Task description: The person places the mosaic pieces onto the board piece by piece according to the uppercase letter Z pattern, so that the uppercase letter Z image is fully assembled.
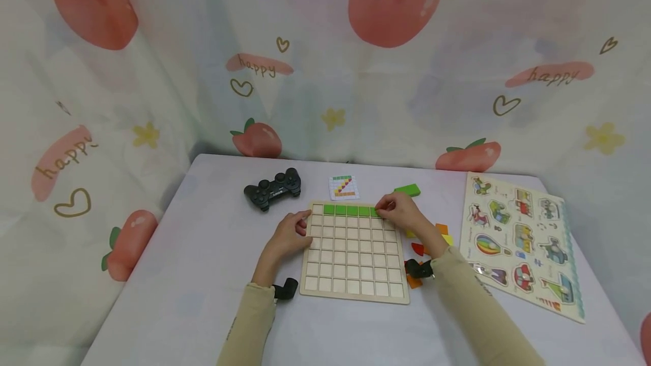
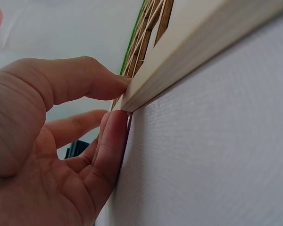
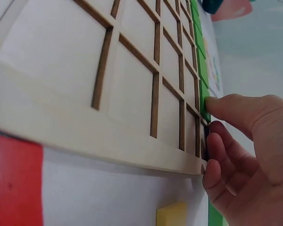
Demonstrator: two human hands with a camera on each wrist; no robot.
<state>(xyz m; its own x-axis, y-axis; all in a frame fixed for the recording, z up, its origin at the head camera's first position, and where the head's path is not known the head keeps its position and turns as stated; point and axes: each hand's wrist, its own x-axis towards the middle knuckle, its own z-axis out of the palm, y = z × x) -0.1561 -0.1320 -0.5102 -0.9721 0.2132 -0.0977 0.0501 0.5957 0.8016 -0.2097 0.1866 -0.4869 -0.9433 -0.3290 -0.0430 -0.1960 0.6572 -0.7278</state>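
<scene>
Green tile touching right hand; board against left hand.

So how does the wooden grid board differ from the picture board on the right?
The wooden grid board has square cells; the picture board carries colourful pictures. The grid board looks smaller than the picture board. The left hand holds the grid board; neither hand touches the picture board. Both rest on the table.
</scene>
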